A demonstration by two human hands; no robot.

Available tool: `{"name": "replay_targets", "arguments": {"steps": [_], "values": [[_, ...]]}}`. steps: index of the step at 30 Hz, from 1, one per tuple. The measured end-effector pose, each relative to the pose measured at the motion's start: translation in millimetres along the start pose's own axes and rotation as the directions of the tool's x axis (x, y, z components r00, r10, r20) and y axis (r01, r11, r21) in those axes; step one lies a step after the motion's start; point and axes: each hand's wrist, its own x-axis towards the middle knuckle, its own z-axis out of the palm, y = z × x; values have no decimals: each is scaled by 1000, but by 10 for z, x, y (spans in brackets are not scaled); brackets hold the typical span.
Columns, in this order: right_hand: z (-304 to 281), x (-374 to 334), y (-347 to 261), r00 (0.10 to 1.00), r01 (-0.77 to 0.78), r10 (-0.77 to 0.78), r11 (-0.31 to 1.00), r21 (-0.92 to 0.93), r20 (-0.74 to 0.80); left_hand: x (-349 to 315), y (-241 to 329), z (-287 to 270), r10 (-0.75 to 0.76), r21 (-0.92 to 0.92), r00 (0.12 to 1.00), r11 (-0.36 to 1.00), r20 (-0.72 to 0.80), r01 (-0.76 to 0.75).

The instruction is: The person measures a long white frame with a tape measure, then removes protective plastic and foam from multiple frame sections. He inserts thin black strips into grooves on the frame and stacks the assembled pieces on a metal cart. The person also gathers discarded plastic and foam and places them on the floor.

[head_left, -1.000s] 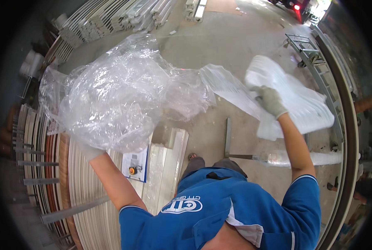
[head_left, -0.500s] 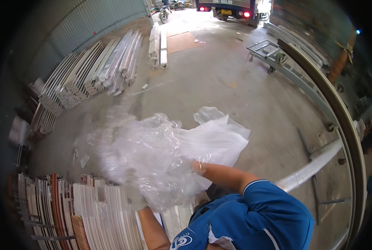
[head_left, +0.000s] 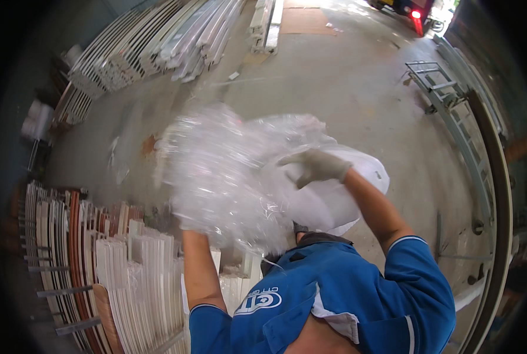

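A big crumpled bundle of clear plastic film (head_left: pixel 216 171) hangs in front of me, smeared by motion. My left forearm (head_left: pixel 201 265) reaches up into its lower left side; the film covers the fingers, but the bundle moves along with this hand. To the right of the film, a white sheet of foam-like wrap (head_left: pixel 358 171) bulges out in a rounded fold. My right hand (head_left: pixel 319 166), in a pale glove, is over this white sheet with its fingers spread and pointing left. Nothing shows in its grasp.
Upright pale and brown strips (head_left: pixel 139 277) fill a rack at lower left. Stacked long profiles (head_left: pixel 133 53) lie on the floor at far left. A metal trolley (head_left: pixel 437 82) stands at right, beside a long curved-looking bar (head_left: pixel 493 159). A truck's tail light (head_left: pixel 416 15) glows at the back.
My right hand has come out of the film and risen, fingers spread. The film bundle has moved up with my left arm. My view has turned downward and left.
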Motion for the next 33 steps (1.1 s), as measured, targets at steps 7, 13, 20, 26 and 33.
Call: {"name": "replay_targets", "arguments": {"steps": [7, 13, 20, 26, 33], "values": [[-126, -250, 1043, 736, -644, 677, 691, -328, -17, 353, 1242, -212, 21, -219, 995, 975, -93, -41], [515, 1091, 955, 925, -346, 355, 934, -88, 138, 473, 1053, 40, 29, -119, 999, 993, 24, -26], [533, 1683, 942, 942, -204, 204, 979, -31, 266, 666, 512, 380, 378, 84, 913, 915, 155, -394], [-133, 1722, 1133, 804, -457, 535, 835, -306, 259, 1127, 592, -5, 218, -411, 972, 897, 90, -163], [-115, 3360, 607, 879, -234, 392, 851, -470, 271, 2012, 782, -397, -174, -539, 982, 835, -77, 106]]}}
